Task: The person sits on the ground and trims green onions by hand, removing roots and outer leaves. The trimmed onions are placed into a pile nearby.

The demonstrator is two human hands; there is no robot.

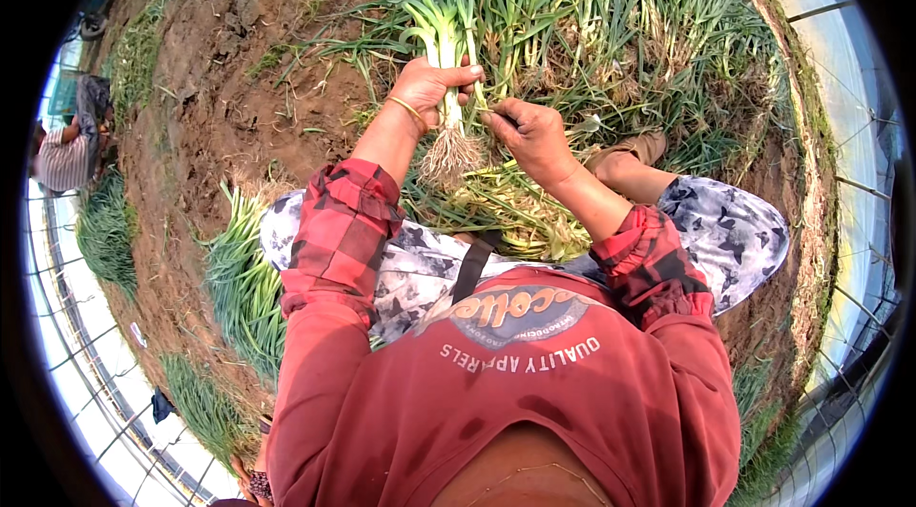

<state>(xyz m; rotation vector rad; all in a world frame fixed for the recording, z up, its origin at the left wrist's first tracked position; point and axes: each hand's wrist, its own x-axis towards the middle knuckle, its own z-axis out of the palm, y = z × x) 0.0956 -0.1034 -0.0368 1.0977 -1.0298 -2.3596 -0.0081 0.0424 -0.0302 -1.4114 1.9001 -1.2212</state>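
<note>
My left hand [426,88], with a bangle on the wrist, is closed around a small bunch of green garlic or leek stalks [449,53]. The bunch's pale roots [452,155] hang toward me below the fist, and its leaves point away. Close on the right, my right hand [535,138] pinches the lower end of a thin stalk or leaf [478,88] between thumb and forefinger. That thin piece runs up alongside the bunch, touching my left thumb. Whether it is still joined to a plant cannot be made out.
Ahead lies a wide mass of similar plants [608,6]. Stripped, yellowing leaves [533,203] cover the ground between my legs. A pile of stalks [247,285] rests by my left knee on brown soil [236,70]. Another person [68,156] is at far left; plastic sheeting [855,142] stands right.
</note>
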